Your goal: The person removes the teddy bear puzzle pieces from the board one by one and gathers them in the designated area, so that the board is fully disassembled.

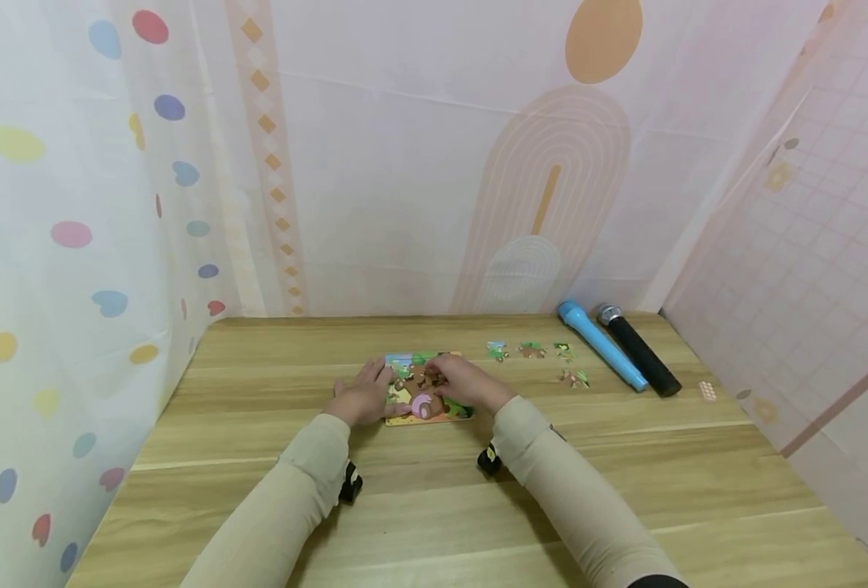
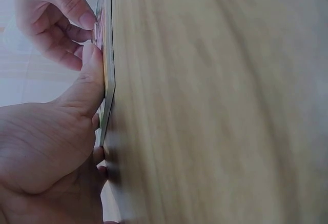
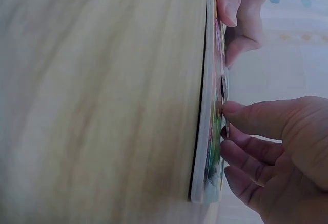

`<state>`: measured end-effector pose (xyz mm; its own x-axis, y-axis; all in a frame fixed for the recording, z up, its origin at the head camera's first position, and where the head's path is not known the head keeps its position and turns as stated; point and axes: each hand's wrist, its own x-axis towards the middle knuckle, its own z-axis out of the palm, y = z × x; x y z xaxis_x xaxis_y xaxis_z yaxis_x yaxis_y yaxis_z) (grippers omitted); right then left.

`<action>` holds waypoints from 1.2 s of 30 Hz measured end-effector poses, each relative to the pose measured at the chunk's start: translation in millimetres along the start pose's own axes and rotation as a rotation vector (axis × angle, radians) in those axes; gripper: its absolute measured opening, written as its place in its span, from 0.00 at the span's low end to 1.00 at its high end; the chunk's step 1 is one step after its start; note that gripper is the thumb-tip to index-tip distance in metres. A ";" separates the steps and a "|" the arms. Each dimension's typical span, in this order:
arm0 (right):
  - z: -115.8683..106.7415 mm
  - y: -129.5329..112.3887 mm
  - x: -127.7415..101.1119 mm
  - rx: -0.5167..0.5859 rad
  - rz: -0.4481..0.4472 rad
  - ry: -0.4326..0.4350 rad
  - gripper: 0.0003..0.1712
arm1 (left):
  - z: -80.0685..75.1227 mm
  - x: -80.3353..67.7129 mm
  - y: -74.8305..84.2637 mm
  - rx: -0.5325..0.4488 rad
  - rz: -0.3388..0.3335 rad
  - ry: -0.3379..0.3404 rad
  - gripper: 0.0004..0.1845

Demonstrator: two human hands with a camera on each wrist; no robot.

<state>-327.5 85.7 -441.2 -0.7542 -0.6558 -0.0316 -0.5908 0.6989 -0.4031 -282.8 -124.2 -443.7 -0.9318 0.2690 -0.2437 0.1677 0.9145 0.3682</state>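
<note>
A colourful jigsaw puzzle board [image 1: 404, 420] lies on the wooden table between the hands, partly covered by them. My left hand [image 1: 361, 398] rests on its left side, fingers extended and thumb laid along the front part of the picture. In the left wrist view, that thumb [image 2: 84, 88] presses on the board's face. My right hand [image 1: 470, 382] is over the right half of the board. Its thumb and finger pinch a thin puzzle piece [image 2: 95, 32] close against the surface. From the right wrist, the board's pale edge [image 3: 202, 131] shows, with the right thumb [image 3: 256, 115] at its face.
Several loose puzzle pieces [image 1: 532, 349] lie to the right of the board. Beyond them are a blue microphone [image 1: 603, 346] and a black microphone [image 1: 643, 353]. A small pinkish dotted item [image 1: 708, 391] sits near the table's right edge. Patterned curtains [image 1: 375, 180] surround the table.
</note>
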 end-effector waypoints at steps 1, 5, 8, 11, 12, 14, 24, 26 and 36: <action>0.1 0.1 0.0 -0.005 -0.003 -0.001 0.24 | 0.1 -0.2 0.1 -0.002 0.000 -0.001 0.24; 0.5 -0.3 -0.5 0.001 -0.008 0.004 0.24 | 0.7 -0.4 0.2 0.003 0.000 -0.006 0.24; 0.6 -0.9 -0.6 0.016 -0.004 0.017 0.24 | 1.3 0.5 -0.4 0.011 -0.001 -0.006 0.25; 0.5 -2.0 -0.1 0.031 0.008 0.025 0.24 | 1.6 1.3 -0.6 0.015 -0.002 -0.008 0.25; 0.3 -2.4 -0.1 0.027 0.014 0.024 0.24 | 1.7 1.5 -0.6 0.016 -0.002 -0.008 0.25; -0.1 -3.3 -0.2 0.017 0.032 0.016 0.25 | 1.9 1.4 -0.3 0.013 -0.001 -0.010 0.24; -1.6 -1.7 -1.3 0.007 0.027 -0.006 0.23 | 4.0 2.9 -2.4 0.025 -0.003 -0.002 0.27; -1.3 -1.9 -1.5 0.012 0.026 -0.005 0.23 | 4.1 3.2 -2.7 0.029 -0.004 -0.005 0.27; -4.3 -4.4 -2.0 0.032 0.041 -0.002 0.22 | 0.4 2.2 -1.5 -0.005 -0.004 -0.012 0.22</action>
<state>-324.6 85.1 -435.4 -0.7769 -0.6275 -0.0505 -0.5500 0.7156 -0.4306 -284.9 -124.9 -445.2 -0.9285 0.2687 -0.2563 0.1621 0.9143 0.3713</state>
